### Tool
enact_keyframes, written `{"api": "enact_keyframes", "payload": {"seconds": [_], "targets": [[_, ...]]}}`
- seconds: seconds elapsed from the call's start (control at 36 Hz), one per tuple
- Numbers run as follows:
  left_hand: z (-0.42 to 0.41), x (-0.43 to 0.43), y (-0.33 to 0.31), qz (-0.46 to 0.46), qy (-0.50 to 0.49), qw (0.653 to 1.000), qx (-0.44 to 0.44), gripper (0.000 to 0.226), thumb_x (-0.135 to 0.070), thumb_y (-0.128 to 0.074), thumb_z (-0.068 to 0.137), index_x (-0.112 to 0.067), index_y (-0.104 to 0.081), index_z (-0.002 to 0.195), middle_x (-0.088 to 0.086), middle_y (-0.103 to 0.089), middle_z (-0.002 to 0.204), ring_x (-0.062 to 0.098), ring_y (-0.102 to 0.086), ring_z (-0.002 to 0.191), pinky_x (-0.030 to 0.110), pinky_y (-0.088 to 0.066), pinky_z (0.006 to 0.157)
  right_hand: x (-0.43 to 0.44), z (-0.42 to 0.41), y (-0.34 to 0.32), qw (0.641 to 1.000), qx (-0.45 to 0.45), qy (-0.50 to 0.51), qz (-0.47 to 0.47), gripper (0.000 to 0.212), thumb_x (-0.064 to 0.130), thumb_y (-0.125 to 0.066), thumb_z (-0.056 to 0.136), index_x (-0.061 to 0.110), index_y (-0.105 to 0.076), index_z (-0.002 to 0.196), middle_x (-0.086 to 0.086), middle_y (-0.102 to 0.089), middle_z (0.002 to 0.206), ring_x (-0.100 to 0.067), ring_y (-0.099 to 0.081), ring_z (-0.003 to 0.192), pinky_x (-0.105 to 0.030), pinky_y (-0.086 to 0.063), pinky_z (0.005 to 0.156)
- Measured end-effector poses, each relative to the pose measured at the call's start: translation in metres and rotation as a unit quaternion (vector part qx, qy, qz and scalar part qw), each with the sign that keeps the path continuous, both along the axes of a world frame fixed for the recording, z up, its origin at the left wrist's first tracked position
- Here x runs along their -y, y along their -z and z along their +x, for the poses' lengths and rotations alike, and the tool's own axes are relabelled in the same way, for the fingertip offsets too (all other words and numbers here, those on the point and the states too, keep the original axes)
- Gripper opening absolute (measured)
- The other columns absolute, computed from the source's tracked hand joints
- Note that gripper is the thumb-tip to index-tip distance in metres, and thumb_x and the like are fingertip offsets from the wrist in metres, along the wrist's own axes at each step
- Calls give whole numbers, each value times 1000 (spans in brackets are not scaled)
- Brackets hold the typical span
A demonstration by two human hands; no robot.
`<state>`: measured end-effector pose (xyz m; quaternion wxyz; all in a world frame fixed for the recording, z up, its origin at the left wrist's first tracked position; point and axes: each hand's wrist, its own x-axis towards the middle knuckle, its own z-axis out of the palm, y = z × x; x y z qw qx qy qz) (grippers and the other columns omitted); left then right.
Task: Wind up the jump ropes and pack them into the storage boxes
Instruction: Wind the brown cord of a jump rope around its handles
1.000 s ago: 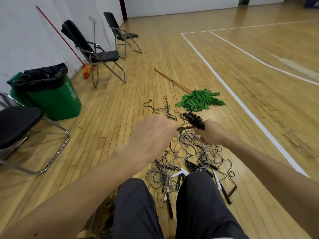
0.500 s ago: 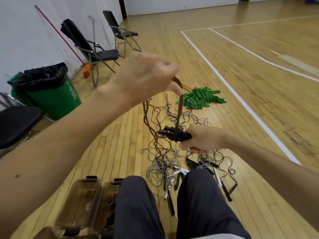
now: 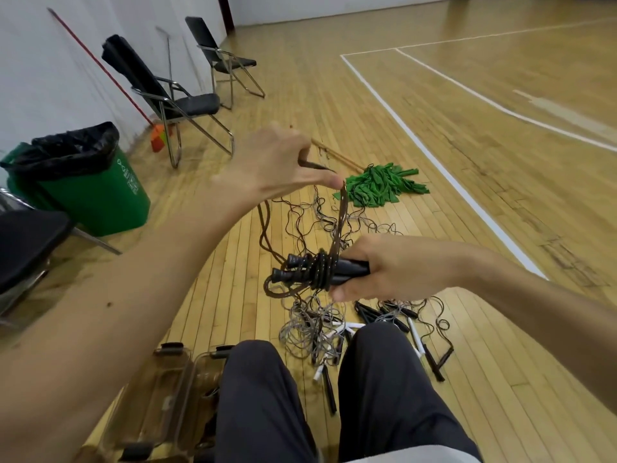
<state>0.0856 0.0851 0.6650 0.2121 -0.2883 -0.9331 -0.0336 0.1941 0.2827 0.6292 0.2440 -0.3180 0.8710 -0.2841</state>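
Note:
My right hand (image 3: 387, 269) grips two black jump-rope handles (image 3: 347, 272) held side by side, pointing left. Several turns of dark speckled rope (image 3: 320, 269) are wound around them. My left hand (image 3: 277, 165) is raised above and pinches the free length of that rope, which runs taut down to the coil. A tangle of other jump ropes (image 3: 320, 325) with black and white handles lies on the floor under my hands. Clear plastic storage boxes (image 3: 160, 396) stand open by my left knee.
A green mop head (image 3: 380, 187) with a wooden stick lies beyond the ropes. A green bin (image 3: 90, 192) with a black liner stands left, and folding chairs (image 3: 173, 95) line the wall. My knees (image 3: 267, 396) fill the bottom. White court lines (image 3: 434, 155) run to the right.
My left hand rose from beside the handles to high above them, drawing the rope taut, then shifted slightly lower and right. More rope sits wound round the handles in my right hand.

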Motion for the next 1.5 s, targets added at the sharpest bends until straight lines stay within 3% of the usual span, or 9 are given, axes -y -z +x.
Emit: {"api": "enact_keyframes", "payload": {"seconds": [0.25,0.42,0.47,0.56,0.64,0.81,1.11,1.25,1.5], "targets": [[-2,-11,61,144,-43,957,249,79,-92,-38,63,-14,-53,57,-5,-40,49,12,-37,44,23,-28,46,-11,-2,-8,995,-48,22,-90,36,29,-66,97,-1,-57,81,-5,-49,58,-17,-46,48,-30,-37,47],[-27,25,143,204,-106,878,421,33,-35,-81,83,-14,-62,99,-10,-56,81,5,-54,68,27,-47,68,-17,-6,-4,990,-63,60,-110,31,29,-66,97,1,-60,84,2,-47,57,-16,-43,48,-33,-34,48],[-1,12,130,218,-71,875,426,18,-20,-63,96,-13,-56,81,-9,-52,70,-4,-49,52,12,-41,53,-18,-7,-4,987,-81,70,-121,28,29,-66,97,6,-60,82,2,-47,57,-16,-42,47,-32,-34,46],[33,-9,126,282,-35,847,450,70,-75,-46,83,-8,-63,76,-5,-48,57,9,-40,45,21,-37,48,-19,-10,-6,981,-105,96,-135,29,31,-65,96,23,-59,69,4,-43,53,-13,-37,44,-29,-31,44],[37,-13,148,345,-33,823,450,99,-98,-31,65,-6,-66,73,-3,-39,50,13,-33,42,20,-32,44,-23,-17,-5,974,-133,138,-121,34,34,-65,95,10,-57,72,-1,-46,55,-15,-40,44,-28,-32,44],[58,-24,170,322,-64,845,423,97,-99,-8,64,-13,-55,64,-12,-46,48,5,-42,43,30,-38,63,-30,-33,7,962,-161,205,-83,37,33,-65,97,10,-52,71,-1,-44,57,-10,-34,43,-20,-26,43],[82,-30,174,329,-59,823,459,71,-91,-17,77,-24,-33,58,-10,-28,49,16,-28,50,39,-46,75,-46,-59,46,950,-100,278,-100,39,33,-65,97,-5,-60,90,-15,-54,68,-24,-48,58,-37,-36,57],[86,-23,174,302,-21,844,443,55,-67,-38,96,-21,-34,67,-10,-29,53,10,-25,44,28,-29,52,-51,-69,65,940,-85,322,-74,30,27,-64,99,1,-61,85,-11,-55,67,-23,-49,56,-36,-38,56],[94,-16,176,270,-16,853,445,41,-52,-49,101,-21,-45,74,-8,-39,59,10,-36,49,26,-31,51,-61,-83,84,920,-84,382,-20,18,16,-61,98,1,-61,88,-9,-55,68,-22,-48,55,-31,-34,53]]}}
